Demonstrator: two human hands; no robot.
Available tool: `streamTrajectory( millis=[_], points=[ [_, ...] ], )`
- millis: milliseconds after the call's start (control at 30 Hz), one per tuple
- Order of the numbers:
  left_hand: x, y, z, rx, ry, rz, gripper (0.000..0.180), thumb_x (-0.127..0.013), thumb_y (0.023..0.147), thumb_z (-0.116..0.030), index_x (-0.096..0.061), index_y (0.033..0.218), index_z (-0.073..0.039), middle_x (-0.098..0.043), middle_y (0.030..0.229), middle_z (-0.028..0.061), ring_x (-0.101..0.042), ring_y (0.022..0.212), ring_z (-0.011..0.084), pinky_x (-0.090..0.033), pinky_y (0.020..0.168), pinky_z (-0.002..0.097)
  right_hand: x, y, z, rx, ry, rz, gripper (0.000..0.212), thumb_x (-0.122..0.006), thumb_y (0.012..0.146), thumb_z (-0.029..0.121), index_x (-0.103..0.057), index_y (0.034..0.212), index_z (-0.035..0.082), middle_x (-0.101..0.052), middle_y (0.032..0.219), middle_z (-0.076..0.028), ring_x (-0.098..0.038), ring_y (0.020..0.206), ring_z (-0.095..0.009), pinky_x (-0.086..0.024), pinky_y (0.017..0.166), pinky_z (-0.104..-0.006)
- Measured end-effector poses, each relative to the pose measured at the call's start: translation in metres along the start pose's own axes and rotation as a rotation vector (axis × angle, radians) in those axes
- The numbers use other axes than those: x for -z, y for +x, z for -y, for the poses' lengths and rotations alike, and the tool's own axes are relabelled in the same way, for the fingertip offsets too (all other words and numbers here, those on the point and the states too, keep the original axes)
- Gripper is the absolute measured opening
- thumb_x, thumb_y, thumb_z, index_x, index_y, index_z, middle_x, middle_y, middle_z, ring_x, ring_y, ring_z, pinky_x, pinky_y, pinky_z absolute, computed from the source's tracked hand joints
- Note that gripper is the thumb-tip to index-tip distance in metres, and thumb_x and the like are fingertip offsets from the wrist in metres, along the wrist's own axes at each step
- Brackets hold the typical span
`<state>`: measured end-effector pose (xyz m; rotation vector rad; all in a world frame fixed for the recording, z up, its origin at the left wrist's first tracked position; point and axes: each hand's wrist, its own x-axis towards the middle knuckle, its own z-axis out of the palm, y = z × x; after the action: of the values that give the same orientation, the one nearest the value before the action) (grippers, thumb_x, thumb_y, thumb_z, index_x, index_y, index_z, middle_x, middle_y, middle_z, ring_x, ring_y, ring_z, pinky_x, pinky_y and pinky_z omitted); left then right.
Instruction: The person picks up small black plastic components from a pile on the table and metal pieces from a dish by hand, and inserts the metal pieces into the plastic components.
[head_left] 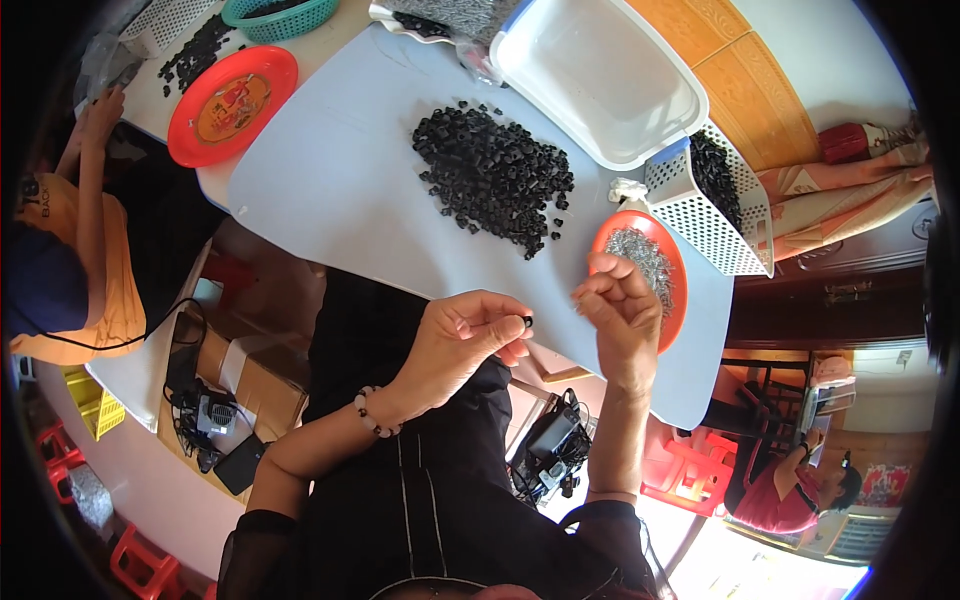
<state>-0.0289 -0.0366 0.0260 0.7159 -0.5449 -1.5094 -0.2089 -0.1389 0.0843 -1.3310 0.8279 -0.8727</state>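
My left hand (455,345), with a beaded bracelet at the wrist, is held in front of my body below the table's near edge. Between its thumb and fingers is a small black plastic part (528,322). Thumb and fingertips pinched together, my right hand (625,325) is raised beside an orange-red dish (676,318) and covers part of it. Whatever that pinch holds is too small to make out. Small silvery metal pieces (645,255) fill the dish. A heap of similar black plastic parts (490,175) lies loose on the pale table (330,150).
A white tub (600,80) and a perforated white basket (708,225) of black parts stand at the table's far right. On the left are a red plate (190,130), a green basket (285,22) and another person's hand (103,115). Another person (790,490) sits at right.
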Motion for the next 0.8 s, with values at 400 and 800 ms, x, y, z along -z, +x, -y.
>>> streamTrajectory(
  millis=[400,800],
  points=[
    [0.01,-0.011,-0.004,-0.057,-0.076,-0.038,0.022,-0.068,0.096,-0.015,-0.068,0.111,0.001,-0.072,0.091,0.008,-0.067,0.075,0.0115,-0.056,0.069,0.0248,-0.051,-0.009,-0.004,0.15,-0.272,0.125,0.041,-0.069,0.084,-0.01,-0.058,0.123,-0.003,-0.068,0.095,-0.008,-0.066,0.091,-0.013,-0.051,0.083,-0.0265],
    [0.025,-0.015,-0.001,-0.078,-0.076,-0.069,0.019,-0.067,0.097,-0.012,-0.068,0.109,0.001,-0.071,0.09,0.0099,-0.067,0.074,0.0123,-0.056,0.068,0.0251,-0.029,0.024,0.014,0.088,-0.649,0.041,0.018,-0.065,0.092,0.004,-0.07,0.109,0.001,-0.072,0.096,-0.008,-0.065,0.084,-0.011,-0.049,0.078,-0.0264]
  ],
)
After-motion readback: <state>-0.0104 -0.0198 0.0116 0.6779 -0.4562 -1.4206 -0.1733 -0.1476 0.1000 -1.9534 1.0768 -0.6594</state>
